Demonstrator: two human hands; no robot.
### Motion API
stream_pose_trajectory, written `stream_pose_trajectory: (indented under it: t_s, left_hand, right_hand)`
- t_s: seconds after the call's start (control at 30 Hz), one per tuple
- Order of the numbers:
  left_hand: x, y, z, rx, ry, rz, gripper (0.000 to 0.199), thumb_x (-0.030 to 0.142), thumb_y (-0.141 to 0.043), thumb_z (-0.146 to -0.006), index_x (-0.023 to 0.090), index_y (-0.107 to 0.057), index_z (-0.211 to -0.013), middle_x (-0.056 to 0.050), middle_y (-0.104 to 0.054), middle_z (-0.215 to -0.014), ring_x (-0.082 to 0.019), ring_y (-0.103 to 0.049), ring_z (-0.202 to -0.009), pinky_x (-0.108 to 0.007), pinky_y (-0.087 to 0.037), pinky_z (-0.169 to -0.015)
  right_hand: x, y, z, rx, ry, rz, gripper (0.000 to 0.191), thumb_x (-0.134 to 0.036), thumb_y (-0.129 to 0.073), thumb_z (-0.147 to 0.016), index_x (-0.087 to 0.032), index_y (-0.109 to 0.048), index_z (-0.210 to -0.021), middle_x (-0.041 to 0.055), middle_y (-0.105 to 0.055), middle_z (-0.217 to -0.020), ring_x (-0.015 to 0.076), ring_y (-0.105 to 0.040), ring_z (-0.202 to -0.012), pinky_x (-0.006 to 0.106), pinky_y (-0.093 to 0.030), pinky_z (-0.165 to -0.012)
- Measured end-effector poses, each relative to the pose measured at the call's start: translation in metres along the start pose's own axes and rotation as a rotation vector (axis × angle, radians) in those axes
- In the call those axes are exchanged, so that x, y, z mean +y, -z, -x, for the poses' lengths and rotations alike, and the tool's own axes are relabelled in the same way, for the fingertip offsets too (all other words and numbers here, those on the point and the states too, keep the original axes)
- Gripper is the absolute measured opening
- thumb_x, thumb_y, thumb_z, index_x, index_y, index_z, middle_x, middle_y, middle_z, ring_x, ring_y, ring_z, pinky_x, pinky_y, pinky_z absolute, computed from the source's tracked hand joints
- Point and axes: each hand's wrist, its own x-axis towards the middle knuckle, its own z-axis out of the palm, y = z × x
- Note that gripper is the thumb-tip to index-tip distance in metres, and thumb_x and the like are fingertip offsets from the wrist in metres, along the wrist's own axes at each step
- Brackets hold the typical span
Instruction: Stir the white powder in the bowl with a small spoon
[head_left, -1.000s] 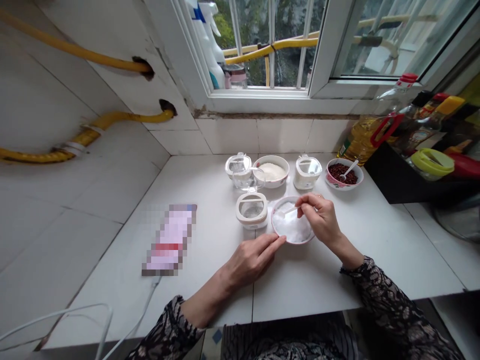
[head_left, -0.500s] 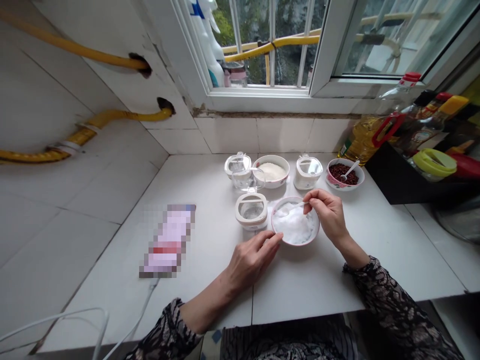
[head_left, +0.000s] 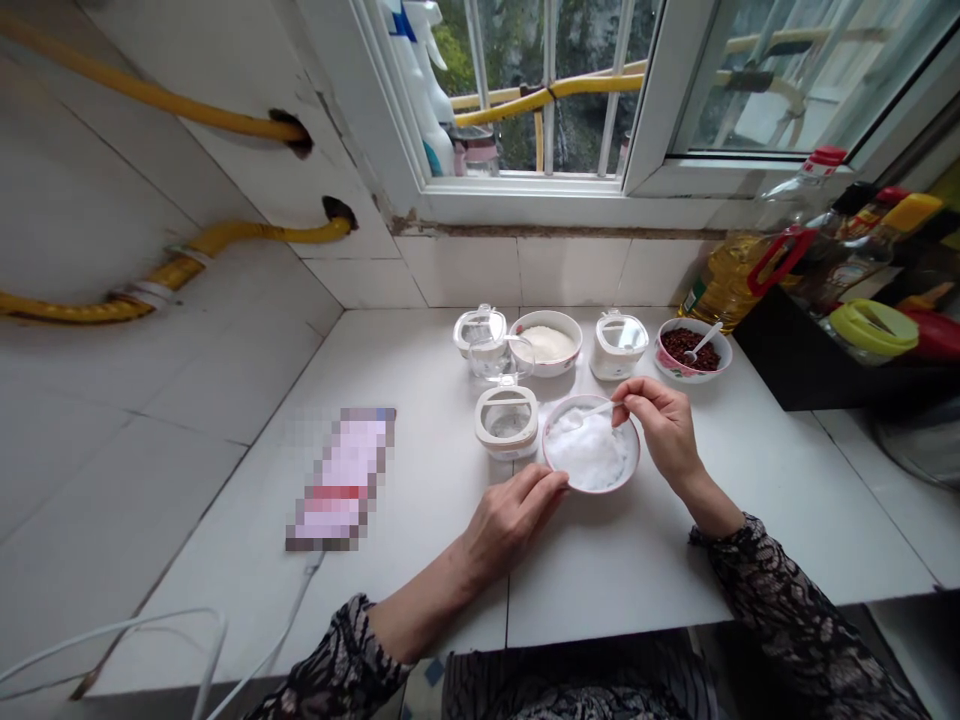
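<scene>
A bowl with a pink rim holds white granules. Pinched between the thumb and fingers of my right hand is the handle of a small white spoon, its head down in the granules. My left hand rests its closed fingers on the bowl's near-left rim, steadying it; the thumb is mostly hidden. Just left of the bowl stands a white-rimmed seasoning jar with a see-through lid.
Behind are a second jar with a raised clear lid, a bowl of pale granules, a third jar and a bowl of dark red pieces with a spoon. Bottles crowd the right; a blurred-out phone-like object with a cable lies left.
The view has shifted slightly. Both hands stay at the bowl, with the spoon's head still in the white granules.
</scene>
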Motion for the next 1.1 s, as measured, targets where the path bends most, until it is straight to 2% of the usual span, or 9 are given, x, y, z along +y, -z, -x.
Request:
stream_pose_trajectory:
  t_s: [0.4, 0.57, 0.7, 0.9, 1.1]
  left_hand:
    - [0.0065, 0.0031, 0.0056, -0.019, 0.006, 0.046, 0.012, 0.025, -0.05, -0.1, 0.016, -0.057, -0.099, -0.001, -0.058, -0.074, -0.01, -0.058, -0.062, -0.019, -0.048, -0.055]
    - [0.0077, 0.0034, 0.0063, -0.047, 0.027, -0.138, 0.023, 0.037, -0.048, -0.1, 0.017, -0.058, -0.098, -0.002, -0.062, -0.077, -0.011, -0.06, -0.06, -0.02, -0.045, -0.05]
    - [0.0062, 0.0011, 0.0063, -0.025, 0.026, -0.252, 0.021, 0.035, -0.048, -0.1, 0.017, -0.058, -0.101, -0.005, -0.066, -0.086, -0.013, -0.064, -0.064, -0.021, -0.045, -0.049]
    - [0.0062, -0.001, 0.006, 0.009, -0.03, -0.231, 0.023, 0.035, -0.044, -0.102, 0.016, -0.057, -0.098, -0.003, -0.061, -0.077, -0.012, -0.061, -0.061, -0.02, -0.043, -0.05]
    - [0.0062, -0.0005, 0.0072, 0.023, -0.038, -0.229, 0.018, 0.033, -0.052, -0.099, 0.017, -0.058, -0.102, -0.003, -0.063, -0.078, -0.011, -0.06, -0.06, -0.021, -0.043, -0.049]
  right_hand:
    - [-0.0018, 0.002, 0.0004, -0.02, 0.016, -0.001, 0.013, -0.025, -0.054, -0.072, -0.019, -0.063, -0.064, -0.003, -0.058, -0.047, 0.0129, -0.053, -0.05, 0.028, -0.043, -0.058]
    - [-0.001, 0.0021, 0.0006, -0.028, 0.016, 0.007, 0.012, -0.024, -0.053, -0.071, -0.02, -0.062, -0.063, -0.0032, -0.057, -0.047, 0.0132, -0.052, -0.049, 0.028, -0.043, -0.057]
    - [-0.0011, 0.0013, 0.0008, -0.026, 0.034, 0.013, 0.013, -0.023, -0.053, -0.071, -0.019, -0.062, -0.063, -0.0032, -0.057, -0.047, 0.0129, -0.052, -0.049, 0.028, -0.044, -0.058]
    - [-0.0023, 0.0017, 0.0021, -0.014, 0.035, -0.007, 0.012, -0.023, -0.054, -0.071, -0.019, -0.063, -0.065, -0.0029, -0.058, -0.048, 0.0128, -0.053, -0.049, 0.028, -0.044, -0.059]
    - [-0.0005, 0.0017, 0.001, -0.031, -0.002, -0.026, 0.012, -0.022, -0.054, -0.07, -0.019, -0.063, -0.063, -0.0031, -0.057, -0.047, 0.0132, -0.052, -0.049, 0.029, -0.043, -0.059]
